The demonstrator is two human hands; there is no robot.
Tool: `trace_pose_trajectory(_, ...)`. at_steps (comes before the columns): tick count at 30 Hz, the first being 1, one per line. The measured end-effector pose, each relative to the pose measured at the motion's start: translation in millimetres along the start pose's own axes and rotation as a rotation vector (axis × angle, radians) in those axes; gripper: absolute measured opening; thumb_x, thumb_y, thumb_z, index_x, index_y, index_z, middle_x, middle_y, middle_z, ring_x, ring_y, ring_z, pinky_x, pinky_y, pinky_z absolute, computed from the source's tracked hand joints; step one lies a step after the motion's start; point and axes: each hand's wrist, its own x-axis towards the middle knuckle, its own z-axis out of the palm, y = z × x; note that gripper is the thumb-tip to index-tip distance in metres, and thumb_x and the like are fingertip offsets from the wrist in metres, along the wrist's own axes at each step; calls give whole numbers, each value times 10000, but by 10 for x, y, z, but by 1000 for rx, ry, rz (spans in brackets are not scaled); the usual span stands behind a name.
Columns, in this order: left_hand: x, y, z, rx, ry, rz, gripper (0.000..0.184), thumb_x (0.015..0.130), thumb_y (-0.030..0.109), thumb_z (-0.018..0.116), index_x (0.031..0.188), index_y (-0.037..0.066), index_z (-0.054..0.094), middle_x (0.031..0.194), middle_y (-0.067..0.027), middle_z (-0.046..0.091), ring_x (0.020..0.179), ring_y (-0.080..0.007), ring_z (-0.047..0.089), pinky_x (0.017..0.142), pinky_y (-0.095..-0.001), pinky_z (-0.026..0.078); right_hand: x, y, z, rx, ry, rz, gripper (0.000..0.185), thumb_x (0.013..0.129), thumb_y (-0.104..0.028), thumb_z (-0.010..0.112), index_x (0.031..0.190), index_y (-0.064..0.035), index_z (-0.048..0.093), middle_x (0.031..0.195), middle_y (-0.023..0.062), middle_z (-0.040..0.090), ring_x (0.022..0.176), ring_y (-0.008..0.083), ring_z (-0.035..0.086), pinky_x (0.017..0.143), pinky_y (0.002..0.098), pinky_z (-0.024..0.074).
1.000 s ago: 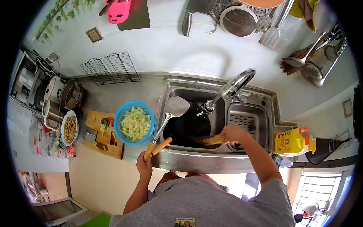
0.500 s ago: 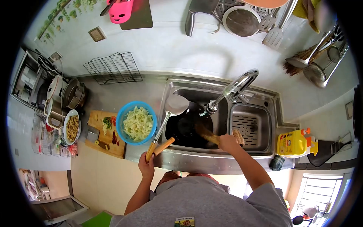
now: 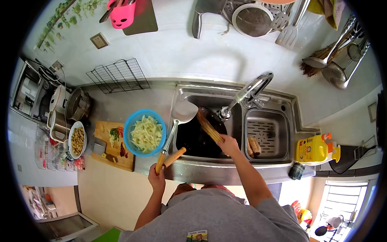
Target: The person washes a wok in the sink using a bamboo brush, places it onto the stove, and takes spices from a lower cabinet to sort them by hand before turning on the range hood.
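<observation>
The black wok (image 3: 203,139) sits in the larger basin of the steel sink (image 3: 231,167), its dark inside facing up. A bundled brush (image 3: 210,128) slants across it, bristle end toward the wok's far side and bound end toward the person. The right hand (image 3: 228,145) is closed around that bound end, over the wok's right near edge, knuckles upward; the fingertips are hidden, so how they meet cannot be told. From there the right forearm runs back and to the right, nearly straight, to a grey short sleeve (image 3: 278,215).

A metal spatula (image 3: 184,112) lies slantwise over the wok's left side, its broad blade near the basin's left part. The left hand (image 3: 157,176) is wrapped around the end of its wooden handle, just off the counter's front edge, with the forearm angled down and in toward the body. A second wooden handle (image 3: 176,155) runs close alongside; whether the left hand grips it too cannot be told.

The faucet (image 3: 260,82) arches behind, between the two basins. Two brownish pieces (image 3: 253,147) lie in the smaller basin. Left of the sink stand a blue basket (image 3: 127,139) of shredded pale-green vegetable and a cutting board (image 3: 128,163) with chopped ingredients and a cleaver (image 3: 99,146)
</observation>
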Motion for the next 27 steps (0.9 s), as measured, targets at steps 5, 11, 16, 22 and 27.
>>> trace_pose_trajectory(5,-15,62,-8,-23,-3,-22,230,858,135,641,1022,-10,570,849,-106,613,754,-172,578,715,-285,469,-637,-171,-204,-375,-217,13,425,789,-321,629,1148,-96,597,956,217,649,907,366,629,811,446,499)
trace_pose_trajectory(11,13,-3,-6,-27,-23,-32,233,855,139,643,1024,-5,572,840,-104,614,741,-173,579,703,-288,471,-361,-482,187,-57,-236,-100,414,848,-312,568,1204,-103,536,946,211,644,881,346,638,767,444,509)
trace_pose_trajectory(16,26,-23,-45,15,-53,28,239,853,137,644,1029,-8,571,842,-111,615,741,-180,584,702,-291,472,-195,-383,183,795,-210,500,510,920,-304,508,1361,-121,329,816,95,555,533,178,564,418,318,468)
trace_pose_trajectory(22,12,-52,-28,-22,-69,-9,225,872,132,622,1039,-3,557,874,-80,610,794,-134,562,740,-265,459,-618,-250,251,355,-504,78,546,910,-274,504,1403,-149,306,792,110,589,549,184,601,442,324,490)
trace_pose_trajectory(27,51,-66,-33,-16,-67,43,245,850,144,648,1023,-14,576,845,-128,616,752,-202,597,707,-304,475,-263,-13,226,-193,-402,73,582,892,-296,480,1413,-120,290,884,241,647,734,327,664,651,433,530)
